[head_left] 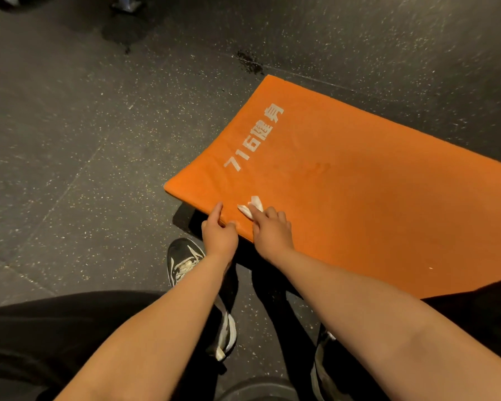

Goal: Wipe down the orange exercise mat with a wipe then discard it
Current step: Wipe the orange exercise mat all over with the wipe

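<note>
The orange exercise mat (359,183) with white print lies on the dark speckled floor, running from the centre to the right edge. Its near edge is lifted off the floor. My left hand (219,233) grips that near edge between thumb and fingers. Just to its right, my right hand (272,230) rests on the mat and holds a small crumpled white wipe (252,206) under its fingertips, pressed against the mat near the corner.
My black and white shoes (185,261) stand right below the mat's near edge, with my dark trousers at the bottom. A wet dark stain (249,63) marks the floor beyond the mat's far corner. Something stands at the top left edge.
</note>
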A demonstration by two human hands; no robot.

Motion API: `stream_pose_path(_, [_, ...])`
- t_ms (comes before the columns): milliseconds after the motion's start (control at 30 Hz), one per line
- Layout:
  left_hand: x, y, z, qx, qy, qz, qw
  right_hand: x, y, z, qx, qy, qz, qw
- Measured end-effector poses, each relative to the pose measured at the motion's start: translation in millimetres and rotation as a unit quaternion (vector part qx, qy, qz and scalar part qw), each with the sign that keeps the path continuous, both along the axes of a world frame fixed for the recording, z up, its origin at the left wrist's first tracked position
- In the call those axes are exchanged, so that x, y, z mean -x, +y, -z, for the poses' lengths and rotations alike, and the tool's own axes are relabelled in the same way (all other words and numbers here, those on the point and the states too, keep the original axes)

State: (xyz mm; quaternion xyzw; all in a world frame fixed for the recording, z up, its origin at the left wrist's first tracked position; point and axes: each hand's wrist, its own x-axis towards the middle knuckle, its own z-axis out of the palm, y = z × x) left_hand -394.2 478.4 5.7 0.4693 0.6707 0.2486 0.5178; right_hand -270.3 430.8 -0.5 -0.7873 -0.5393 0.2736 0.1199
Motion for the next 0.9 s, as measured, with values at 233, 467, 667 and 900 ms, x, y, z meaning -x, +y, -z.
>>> stream_pose_path(233, [27,20,4,-0.019,0.06,-0.008,0.998,23,35,-3,0.059,0.083,-0.029,0.994])
stream_pose_path(467, [26,7,18,-0.014,0.097,0.068,0.993,34,21,18,0.129,0.217,-0.005,0.967])
stream_pose_path(667, [13,8,28,-0.057,0.114,0.212,0.969,17,12,20,0.06,0.177,0.007,0.982])
stream_pose_path(900, [11,4,51,-0.07,0.328,0.393,0.856,0,-5,39,0.102,0.015,-0.039,0.994])
